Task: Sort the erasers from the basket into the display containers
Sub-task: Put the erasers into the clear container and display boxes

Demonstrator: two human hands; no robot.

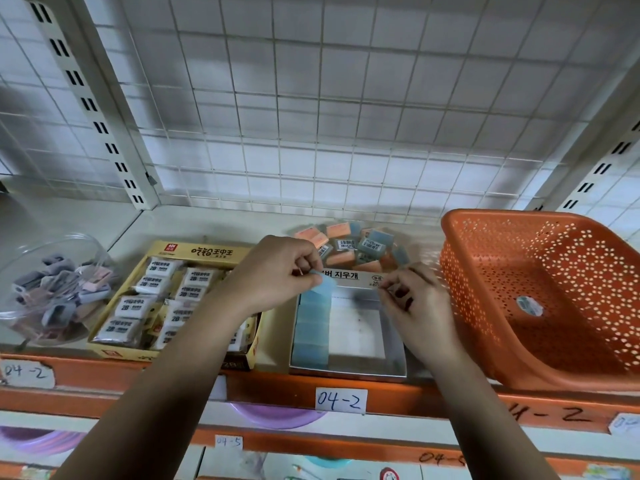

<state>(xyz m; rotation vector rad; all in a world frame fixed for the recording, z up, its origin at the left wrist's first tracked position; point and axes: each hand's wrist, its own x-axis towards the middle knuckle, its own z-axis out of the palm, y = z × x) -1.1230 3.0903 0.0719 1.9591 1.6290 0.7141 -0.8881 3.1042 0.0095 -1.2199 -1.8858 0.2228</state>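
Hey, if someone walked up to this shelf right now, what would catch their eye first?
Likely the big orange basket on the right of the shelf, almost empty but for one small item. Next, the left hand in the middle, pinching a blue eraser over the white box, where a row of blue erasers lines the left side.

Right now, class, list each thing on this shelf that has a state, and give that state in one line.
Left hand, pinching a blue eraser over the white box.
Right hand, fingers curled at the box flap; grip unclear.
White box, open, one row of blue erasers filled.
Yellow box, open, full of wrapped erasers.
Basket, nearly empty, one piece left.
Loose erasers, piled behind the white box.
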